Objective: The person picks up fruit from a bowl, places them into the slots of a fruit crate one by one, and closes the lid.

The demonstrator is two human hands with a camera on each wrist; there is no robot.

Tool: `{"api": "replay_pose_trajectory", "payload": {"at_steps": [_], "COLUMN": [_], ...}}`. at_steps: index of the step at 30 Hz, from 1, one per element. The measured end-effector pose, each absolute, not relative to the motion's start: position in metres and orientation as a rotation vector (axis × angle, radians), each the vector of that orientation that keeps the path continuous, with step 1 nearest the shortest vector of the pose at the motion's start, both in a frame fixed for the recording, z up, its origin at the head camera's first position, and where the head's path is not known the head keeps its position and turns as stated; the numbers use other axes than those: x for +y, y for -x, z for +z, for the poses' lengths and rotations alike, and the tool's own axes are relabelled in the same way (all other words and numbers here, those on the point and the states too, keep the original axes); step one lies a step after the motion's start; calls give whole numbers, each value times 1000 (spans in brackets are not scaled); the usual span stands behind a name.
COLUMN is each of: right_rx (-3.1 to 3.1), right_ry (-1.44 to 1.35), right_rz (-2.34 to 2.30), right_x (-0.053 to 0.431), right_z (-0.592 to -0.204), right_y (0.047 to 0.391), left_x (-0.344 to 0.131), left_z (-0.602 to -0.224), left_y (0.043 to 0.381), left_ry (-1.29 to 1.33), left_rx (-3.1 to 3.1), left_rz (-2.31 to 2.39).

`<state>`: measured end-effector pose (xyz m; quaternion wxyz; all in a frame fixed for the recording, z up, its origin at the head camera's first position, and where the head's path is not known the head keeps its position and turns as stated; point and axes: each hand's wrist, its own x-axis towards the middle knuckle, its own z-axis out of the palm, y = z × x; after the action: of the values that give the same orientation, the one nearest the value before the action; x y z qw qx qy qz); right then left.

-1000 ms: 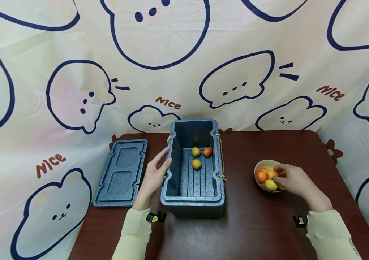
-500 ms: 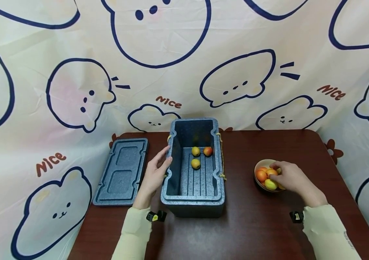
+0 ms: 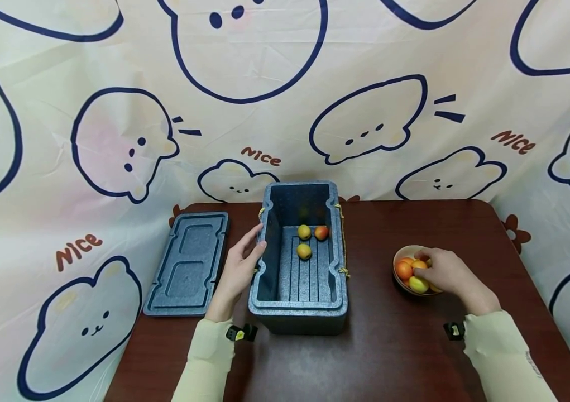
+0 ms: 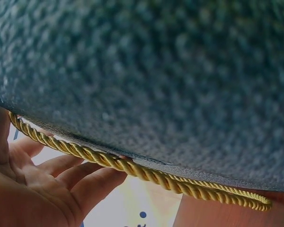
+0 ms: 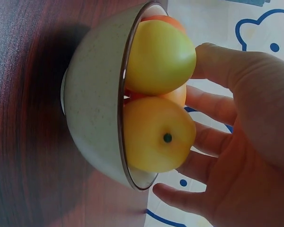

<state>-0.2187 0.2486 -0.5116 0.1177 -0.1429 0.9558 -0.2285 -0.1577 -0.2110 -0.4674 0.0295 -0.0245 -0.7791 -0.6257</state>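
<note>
A deep blue-grey foam box (image 3: 297,309) holds two yellow fruits (image 3: 304,252) and one reddish fruit (image 3: 321,233) on its ribbed floor. Against the box's left wall rests my left hand (image 3: 234,271); the left wrist view has its fingers loosely extended by a gold twisted rope (image 4: 128,166). My right hand (image 3: 451,274) is over the bowl (image 5: 92,94) on the right, its fingers spread around the fruit and holding none clear of it. There, the thumb tip is at a yellow-green fruit (image 5: 161,59); a yellow fruit with a green stem spot (image 5: 154,137) sits beside it. Orange fruits (image 3: 403,271) are partly hidden.
The box's lid (image 3: 187,265) lies flat on the brown table (image 3: 380,352), left of the box. A patterned cloth (image 3: 244,128) hangs behind the table's far edge. Gold rope (image 3: 343,240) also runs along the box's right side.
The right hand and sleeve have shifted slightly left and further over the bowl. The left hand stays at the box wall, and the box, lid and bowl keep their places.
</note>
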Motion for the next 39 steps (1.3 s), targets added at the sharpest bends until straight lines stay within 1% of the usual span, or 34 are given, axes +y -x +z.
{"api": "replay_pose_trajectory", "payload": {"at_steps": [4, 8, 12, 14, 29, 39], "right_rx": [2795, 2795, 2795, 2797, 2809, 2790], "right_ry": [422, 414, 409, 412, 391, 370], "right_rz": [-665, -660, -663, -662, -682, -698], "right_x": [247, 248, 250, 251, 256, 258], "right_z": [-511, -512, -514, -514, -503, -505], "right_y": [220, 219, 219, 220, 221, 220], "left_x": [-210, -207, -207, -210, -211, -210], "left_z": [-466, -455, -459, -468, -468, -467], "left_y": [158, 155, 155, 158, 158, 157], "left_ry": [63, 46, 65, 69, 82, 62], "left_rx": [-2407, -2427, -2414, -2403, -2397, -2399], "left_rz": [-1939, -1948, -1943, -1941, -1928, -1921]}}
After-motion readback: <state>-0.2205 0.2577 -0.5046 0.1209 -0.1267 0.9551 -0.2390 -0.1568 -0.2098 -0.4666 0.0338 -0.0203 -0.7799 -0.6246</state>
